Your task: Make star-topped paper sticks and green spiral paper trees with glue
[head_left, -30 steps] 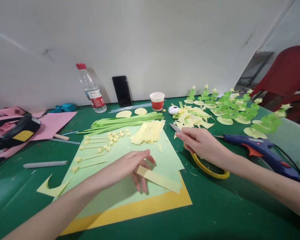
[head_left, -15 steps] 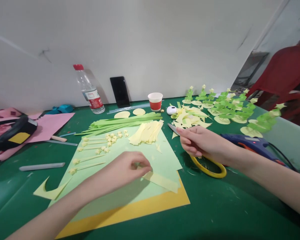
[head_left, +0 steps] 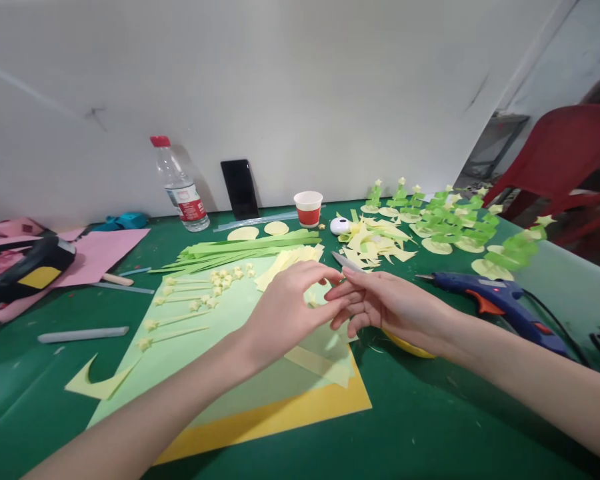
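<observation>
Over the light green sheet [head_left: 250,373], my left hand [head_left: 297,303] has its thumb and forefinger curled, with the tips against the fingers of my right hand [head_left: 385,300]. My right hand's fingers are bent together; anything pinched between the hands is too small or hidden to make out. Scissors lie on the table beneath my right hand, their blade [head_left: 347,261] and part of the yellow handle [head_left: 409,345] showing. A pale yellow paper strip [head_left: 317,365] lies below my left hand. Behind it is a stack of pale yellow strips [head_left: 280,263], partly covered. Small paper stars [head_left: 223,277] sit to the left, some on thin stems.
A blue glue gun [head_left: 495,297] lies to the right, near several green star-topped paper plants [head_left: 445,217]. Paper scraps [head_left: 375,240], a paper cup [head_left: 309,210], a phone [head_left: 239,190] and a bottle [head_left: 183,193] stand or lie along the back. Pink paper [head_left: 105,250] is at left.
My left hand has moved up and right, away from the paper strip, to meet my right hand. My right hand has shifted slightly left and down, covering more of the scissors' handle.
</observation>
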Tool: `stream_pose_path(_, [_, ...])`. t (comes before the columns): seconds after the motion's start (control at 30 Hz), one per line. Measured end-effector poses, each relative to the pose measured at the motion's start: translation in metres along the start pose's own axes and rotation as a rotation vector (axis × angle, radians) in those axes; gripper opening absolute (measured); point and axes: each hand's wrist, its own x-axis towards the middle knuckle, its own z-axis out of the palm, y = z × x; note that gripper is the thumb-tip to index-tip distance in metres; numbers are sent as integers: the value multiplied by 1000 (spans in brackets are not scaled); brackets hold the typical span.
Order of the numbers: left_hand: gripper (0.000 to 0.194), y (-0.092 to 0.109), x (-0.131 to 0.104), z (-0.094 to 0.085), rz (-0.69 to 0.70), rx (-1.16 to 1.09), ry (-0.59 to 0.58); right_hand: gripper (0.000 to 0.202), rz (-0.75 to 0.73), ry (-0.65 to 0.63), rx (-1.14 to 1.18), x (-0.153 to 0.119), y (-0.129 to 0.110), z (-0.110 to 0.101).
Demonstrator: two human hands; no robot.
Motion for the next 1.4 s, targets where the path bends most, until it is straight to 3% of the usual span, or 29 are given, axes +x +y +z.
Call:
stream_pose_path(0.27, [16, -7, 1, 3, 137, 76, 91, 42, 29, -12, 32, -2, -3, -1])
stream_pose_path(0.57, [17, -14, 8, -10, -106, -27, 156, 49, 65, -25, -16, -5, -9, -3])
stream_pose_path(0.67, [20, -24, 11, -9, -197, -12, 106, 50, 70, -45, -8, -6, -8, -3])
stream_pose_path(0.87, [24, -35, 13, -1, -307, 5, -120, 65, 35, -91, 101, -5, -9, -5])
stream_pose_path(1.1, [19, -34, 12, 1, -297, 36, -308, 60, -294, 25, 252, -23, -40, -5])
stream_pose_path(1.2, [21, -37, 10, 4, -283, 70, -310, 52, -489, 192, 5, -30, -48, -8])
stream_pose_path(1.27, [23, -38, 10, 6, -270, 88, -283, 38, -537, 266, -243, -29, -45, -9])
stream_pose_path(1.4, [20, -36, 11, 5, -187, 86, -252, 14, -363, 149, -718, -18, -18, 0])
